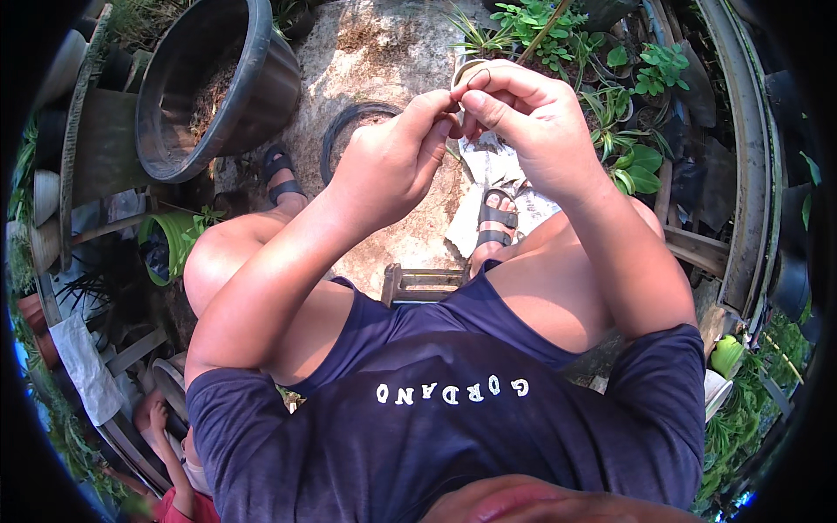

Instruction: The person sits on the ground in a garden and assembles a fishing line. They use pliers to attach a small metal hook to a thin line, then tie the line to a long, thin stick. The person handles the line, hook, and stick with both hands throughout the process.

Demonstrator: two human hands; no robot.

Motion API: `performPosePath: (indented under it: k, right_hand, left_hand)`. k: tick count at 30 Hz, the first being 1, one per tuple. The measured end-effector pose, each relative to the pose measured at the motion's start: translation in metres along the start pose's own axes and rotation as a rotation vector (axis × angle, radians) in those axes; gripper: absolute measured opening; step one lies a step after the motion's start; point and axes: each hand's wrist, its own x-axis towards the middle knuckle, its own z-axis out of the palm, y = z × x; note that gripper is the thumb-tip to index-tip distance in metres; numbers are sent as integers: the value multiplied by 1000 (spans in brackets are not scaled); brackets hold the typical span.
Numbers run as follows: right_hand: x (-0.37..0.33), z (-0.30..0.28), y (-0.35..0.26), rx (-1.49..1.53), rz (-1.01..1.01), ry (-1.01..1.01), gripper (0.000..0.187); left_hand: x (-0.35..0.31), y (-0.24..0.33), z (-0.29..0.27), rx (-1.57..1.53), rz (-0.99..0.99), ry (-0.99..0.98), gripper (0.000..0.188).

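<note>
Both hands meet in front of me, above the ground between my feet. My left hand (388, 161) is closed, its thumb and fingertips pinched together at the tips of the other hand. My right hand (540, 122) is also closed in a pinch, the thumb pressed near the forefinger. A thin dark wire (488, 77) bends in a small loop over the right forefinger and runs in between the fingertips. The fingers hide most of it. Below the hands, a coil of black wire (330, 144) lies on the ground, partly covered by my left hand.
A large black pot (261, 96) with dry matter inside stands tilted at the far left. Crumpled printed paper (466, 228) lies by my right sandal (499, 218). Potted plants (645, 166) crowd the right. A low stool (427, 283) shows between my legs. Another person's arm (170, 444) appears lower left.
</note>
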Motion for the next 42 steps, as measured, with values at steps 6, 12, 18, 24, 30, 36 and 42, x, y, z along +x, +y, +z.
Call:
performPosePath:
  k: [6, 12, 18, 24, 30, 36, 42]
  right_hand:
    - [3, -18, 14, -29, 115, -8, 16]
    - [6, -46, 14, 98, 51, 175, 21]
    - [12, -77, -22, 210, 3, 392, 13]
    - [7, -96, -25, 145, -172, 515, 8]
    - [-1, -130, -17, 187, -231, 473, 11]
    - [-3, -127, -9, 190, -293, 415, 19]
    - [0, -114, -27, 197, -204, 261, 19]
  left_hand:
    - [8, -15, 8, 6, -100, -127, 20]
    - [13, -20, 4, -137, -368, -238, 21]
    - [10, -52, -13, -20, -295, -221, 28]
    - [4, -75, -47, 206, -223, -314, 25]
    - [-13, -83, -54, 326, -282, -162, 22]
    - [-4, -80, -50, 321, -443, -112, 21]
    - [-11, -87, -50, 216, -553, -311, 26]
